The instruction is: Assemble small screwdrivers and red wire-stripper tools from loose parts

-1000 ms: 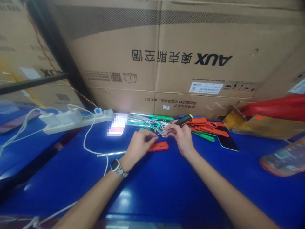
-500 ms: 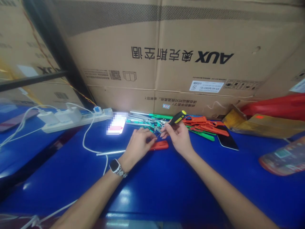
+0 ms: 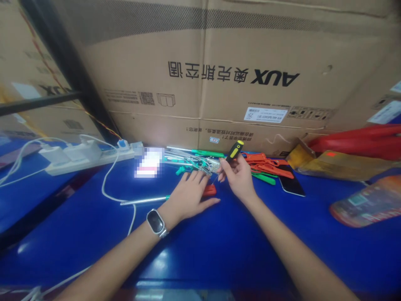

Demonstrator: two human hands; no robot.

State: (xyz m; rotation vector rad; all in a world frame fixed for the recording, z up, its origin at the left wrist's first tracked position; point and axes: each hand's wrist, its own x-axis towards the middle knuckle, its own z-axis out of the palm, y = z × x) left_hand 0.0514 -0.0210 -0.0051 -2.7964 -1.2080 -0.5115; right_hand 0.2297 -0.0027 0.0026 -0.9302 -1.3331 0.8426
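My right hand (image 3: 239,177) grips a screwdriver (image 3: 234,151) with a black and yellow handle, its thin shaft slanting down to the left. The tip is close to a red plastic handle (image 3: 210,190) lying on the blue table. My left hand (image 3: 189,194) is spread over that handle, palm down with the thumb stretched out, and hides part of it. From under the wrist a silver rod (image 3: 144,200) with a green end sticks out to the left; whether it joins the red handle is hidden. Beyond my fingers lies a pile of metal parts (image 3: 208,163).
Orange-red plastic handles (image 3: 266,163) and a green one (image 3: 263,179) lie right of the pile, near a dark phone (image 3: 291,184). A lit, blurred screen (image 3: 149,162) and a power strip (image 3: 84,159) stand left. A large carton (image 3: 200,96) rises behind; a bottle-like container (image 3: 366,205) lies right.
My left hand has opened from a pinch near the screwdriver shaft and now lies spread over the red handle. The screwdriver is tilted more upright. The view has shifted slightly.
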